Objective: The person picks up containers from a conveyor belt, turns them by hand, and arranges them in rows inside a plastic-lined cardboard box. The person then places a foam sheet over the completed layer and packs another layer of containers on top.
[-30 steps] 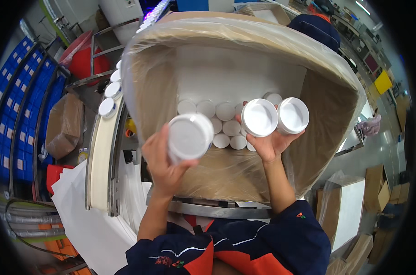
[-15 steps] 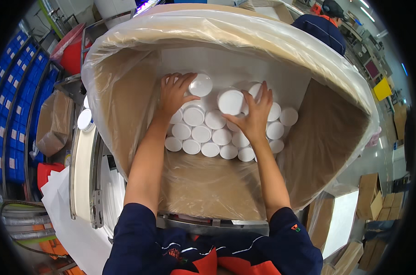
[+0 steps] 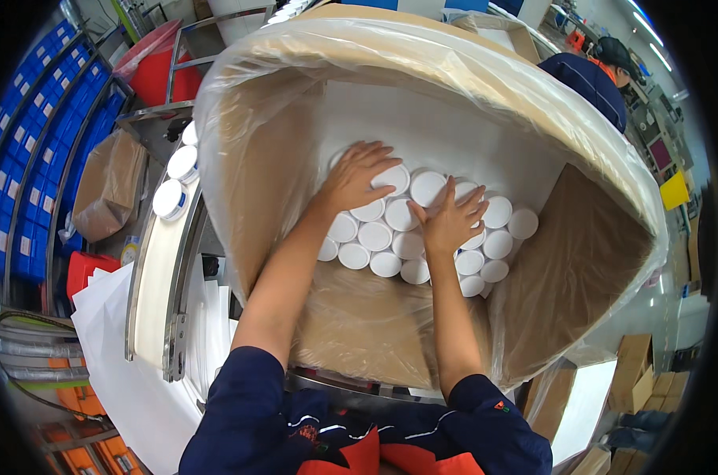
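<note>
Both sets of fingers spread wide and flat, palms down on the white round lids (image 3: 375, 235), gripping nothing. Left hand (image 3: 357, 178) pressed on the far left of the cluster, right hand (image 3: 451, 220) on its middle; half a second ago raised a little higher, fingertips on two lids at the back row, now lower and settled over the rows. One second ago held up out of the box with lids in hand.

Lids packed in touching rows at the bottom of a big cardboard box (image 3: 580, 261) lined with a clear plastic bag (image 3: 422, 55), against the white back sheet. Several more of the same white pieces standing in line on the curved conveyor rail (image 3: 157, 269) left of the box.

Lids under the palms hidden; exact count impossible to tell. Near wall of the box covered by crinkled film. Another person's dark sleeve and cap (image 3: 592, 75) partly cut off behind the box's far rim.
</note>
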The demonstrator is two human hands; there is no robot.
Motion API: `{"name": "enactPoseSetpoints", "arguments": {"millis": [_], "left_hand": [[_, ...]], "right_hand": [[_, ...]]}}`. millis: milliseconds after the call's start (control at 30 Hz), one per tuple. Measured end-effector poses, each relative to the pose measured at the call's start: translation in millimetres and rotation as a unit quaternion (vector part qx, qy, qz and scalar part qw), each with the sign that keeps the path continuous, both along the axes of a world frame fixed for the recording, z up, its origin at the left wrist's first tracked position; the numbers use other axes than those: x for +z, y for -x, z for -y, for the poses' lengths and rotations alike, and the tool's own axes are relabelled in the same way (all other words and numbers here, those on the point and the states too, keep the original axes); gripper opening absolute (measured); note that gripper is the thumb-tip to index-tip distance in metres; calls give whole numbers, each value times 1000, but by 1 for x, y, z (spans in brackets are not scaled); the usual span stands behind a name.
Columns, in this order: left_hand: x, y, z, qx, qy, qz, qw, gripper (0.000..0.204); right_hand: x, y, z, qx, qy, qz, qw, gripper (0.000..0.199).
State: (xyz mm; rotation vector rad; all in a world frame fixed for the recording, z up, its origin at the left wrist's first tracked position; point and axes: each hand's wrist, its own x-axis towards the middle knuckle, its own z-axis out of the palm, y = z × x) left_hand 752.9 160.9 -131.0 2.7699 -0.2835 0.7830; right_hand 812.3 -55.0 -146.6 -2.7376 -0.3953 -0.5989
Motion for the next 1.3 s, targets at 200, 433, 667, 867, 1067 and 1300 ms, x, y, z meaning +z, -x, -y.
{"name": "enactPoseSetpoints", "arguments": {"millis": [200, 433, 667, 867, 1067, 1300], "left_hand": [[-1, 64, 76, 148, 242, 115, 952, 53], [71, 282, 106, 65, 373, -76, 923, 22], [102, 339, -7, 481, 227, 232, 814, 57], [100, 274, -74, 651, 146, -14, 744, 92], [72, 268, -128, 666, 110, -139, 724, 74], [84, 289, -110, 673, 116, -147, 715, 57]], "right_hand": [[-36, -4, 5, 39, 12, 26, 999, 94], [-52, -12, 14, 64, 45, 78, 994, 90], [-25, 19, 14, 33, 74, 36, 996, 86], [22, 121, 21, 289, -227, -120, 922, 68], [47, 220, 17, 365, -281, -156, 874, 45], [95, 267, -11, 486, -307, -284, 767, 27]]}}
